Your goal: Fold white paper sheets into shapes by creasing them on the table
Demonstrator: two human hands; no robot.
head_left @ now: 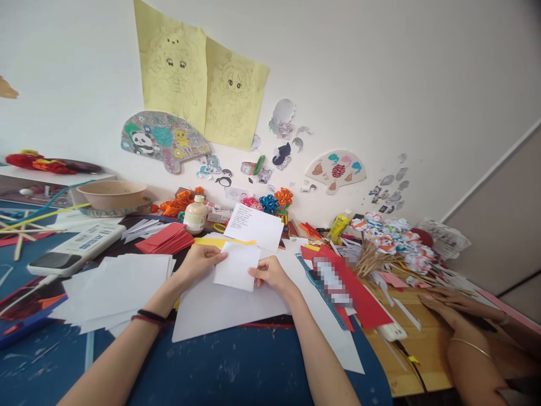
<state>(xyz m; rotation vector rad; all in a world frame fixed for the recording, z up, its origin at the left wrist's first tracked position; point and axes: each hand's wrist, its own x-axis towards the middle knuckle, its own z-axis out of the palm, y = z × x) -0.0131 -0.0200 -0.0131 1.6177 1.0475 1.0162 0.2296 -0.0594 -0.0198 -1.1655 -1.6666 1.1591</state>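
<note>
Between my two hands is a small square of white paper (236, 267), held up over a larger white sheet (230, 313). My left hand (200, 265) pinches its left edge with thumb and fingers. The right edge is gripped by my right hand (270, 275), the thumb lying on the front face. Whether the square is folded or a single layer I cannot tell. Just behind it lie a strip of yellow paper (220, 242) and a white sheet with handwritten lines (253, 225). A stack of white paper (127, 285) is beside my left forearm.
Left of me are a power strip (76, 248), red papers (167, 238), a glue bottle (195, 215) and a beige bowl (112, 194). On the right lie red paper (367, 299), a blue watch strap (323, 290) and paper flowers (393, 237). Another person's hands (452, 307) rest on the wooden table.
</note>
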